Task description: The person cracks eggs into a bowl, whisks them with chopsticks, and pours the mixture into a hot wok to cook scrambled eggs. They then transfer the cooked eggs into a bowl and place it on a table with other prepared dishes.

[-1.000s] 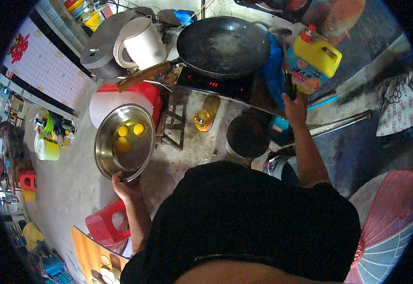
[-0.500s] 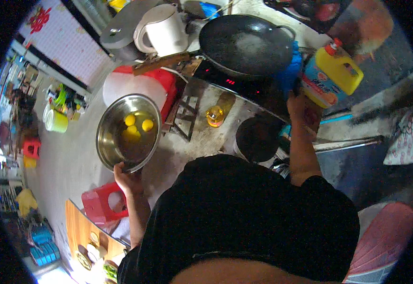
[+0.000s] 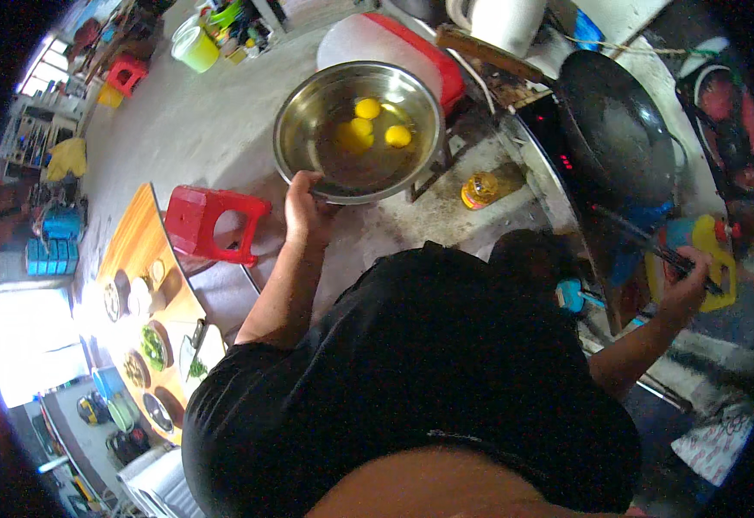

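My left hand [image 3: 305, 210] grips the near rim of a wide steel bowl [image 3: 308, 121], thumb over the edge. Several raw egg yolks [image 3: 367, 109] lie in clear egg white inside it, and one looks spread out. At the right, my right hand [image 3: 687, 274] is closed around dark chopsticks [image 3: 634, 231], whose tips point up and left toward the cooker. Behind that hand stands a yellow jug [image 3: 722, 268] with a red cap, partly hidden. A black wok [image 3: 614, 129] sits on an induction cooker [image 3: 558, 160] with lit red digits.
A small jar of golden liquid [image 3: 480, 190] stands right of the bowl. Beyond the bowl is a red and white lidded container [image 3: 377, 43]. At left, a red stool [image 3: 208, 223] adjoins a wooden table [image 3: 139, 233] bearing dishes of chopped food and a knife [image 3: 194, 337].
My view has turned left. My right hand, earlier beside the blue item near the cooker, now holds chopsticks. The bowl stays in my left hand.
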The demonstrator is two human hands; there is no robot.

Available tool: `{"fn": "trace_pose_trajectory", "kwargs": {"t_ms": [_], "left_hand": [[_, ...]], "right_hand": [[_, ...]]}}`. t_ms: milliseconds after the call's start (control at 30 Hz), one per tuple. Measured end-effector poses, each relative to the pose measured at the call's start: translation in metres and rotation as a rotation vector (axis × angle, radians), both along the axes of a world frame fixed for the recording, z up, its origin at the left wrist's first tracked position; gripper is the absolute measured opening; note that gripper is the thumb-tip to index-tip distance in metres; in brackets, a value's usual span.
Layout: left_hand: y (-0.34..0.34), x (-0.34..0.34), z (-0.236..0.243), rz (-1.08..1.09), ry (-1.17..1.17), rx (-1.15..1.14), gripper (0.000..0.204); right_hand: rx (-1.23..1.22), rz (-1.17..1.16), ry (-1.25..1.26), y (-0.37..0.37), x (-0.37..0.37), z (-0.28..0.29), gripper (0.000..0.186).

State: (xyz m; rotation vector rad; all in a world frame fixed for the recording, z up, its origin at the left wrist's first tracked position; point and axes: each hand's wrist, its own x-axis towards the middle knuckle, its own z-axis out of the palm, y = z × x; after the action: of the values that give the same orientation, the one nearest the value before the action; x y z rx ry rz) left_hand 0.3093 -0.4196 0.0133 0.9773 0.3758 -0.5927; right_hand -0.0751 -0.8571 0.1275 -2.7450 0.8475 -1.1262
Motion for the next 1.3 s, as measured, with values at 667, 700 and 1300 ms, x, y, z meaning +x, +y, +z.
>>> {"fn": "trace_pose_trajectory", "kwargs": {"t_ms": [667, 700, 1300], "left_hand": [[0.050, -0.019, -0.011, 0.159, -0.040, 0.065, 0.026], [0.053, -0.019, -0.012, 0.147, -0.081, 0.035, 0.025], [0.082, -0.038, -0.010, 0.196, -0.092, 0.164, 0.031]], "right_hand": [[0.751, 0.907, 0.233, 0.219, 0.284, -0.017, 0.030], [0.787, 0.857, 0.294, 0.220, 0.286, -0.015, 0.030], [0.829, 1.126, 0.416, 0.235, 0.301, -0.043, 0.022]]}}
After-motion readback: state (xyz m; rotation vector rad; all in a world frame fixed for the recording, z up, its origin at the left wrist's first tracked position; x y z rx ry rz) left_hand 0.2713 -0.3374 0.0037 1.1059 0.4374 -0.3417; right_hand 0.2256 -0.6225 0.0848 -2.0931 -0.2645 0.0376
